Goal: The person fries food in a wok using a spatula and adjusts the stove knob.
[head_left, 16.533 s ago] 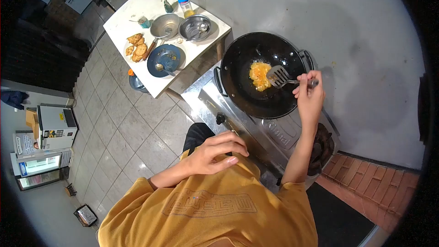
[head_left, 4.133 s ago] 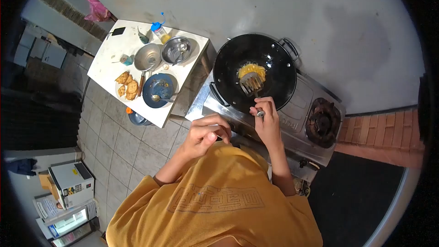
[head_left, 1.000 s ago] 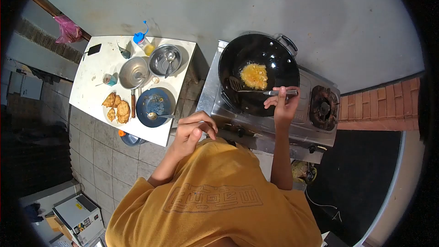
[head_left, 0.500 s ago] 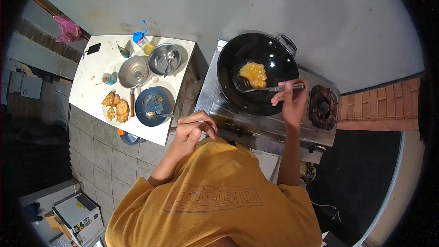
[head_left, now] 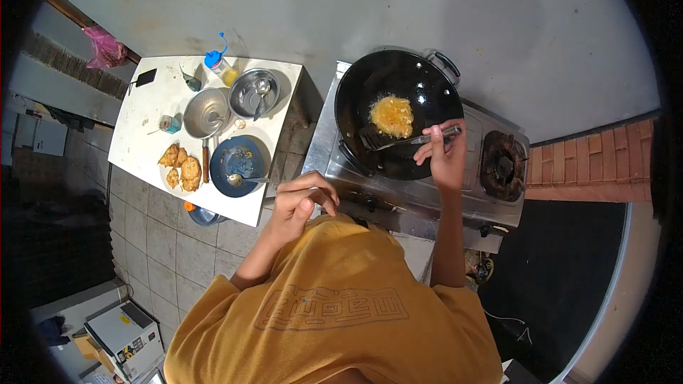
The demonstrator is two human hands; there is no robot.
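The fingers of the right hand (head_left: 445, 158) cover part of the handle of the spatula (head_left: 404, 142). The wok (head_left: 398, 163) hides whatever lies beneath it on the stove (head_left: 462, 222). The palm of the left hand (head_left: 292, 206) is turned out of sight. Under the worktop (head_left: 146, 117), a blue basin (head_left: 206, 217) is partly covered. The small jar's (head_left: 169, 124) contents and the markings on the white appliance (head_left: 126, 334) are too small to tell. The bottom edge crops the yellow shirt (head_left: 341, 270).

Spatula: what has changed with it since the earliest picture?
The spatula blade has moved leftward and nearer the person, from the food's right side to its near-left side. The right hand still holds it; the left hand stays empty. The food remains in the wok.
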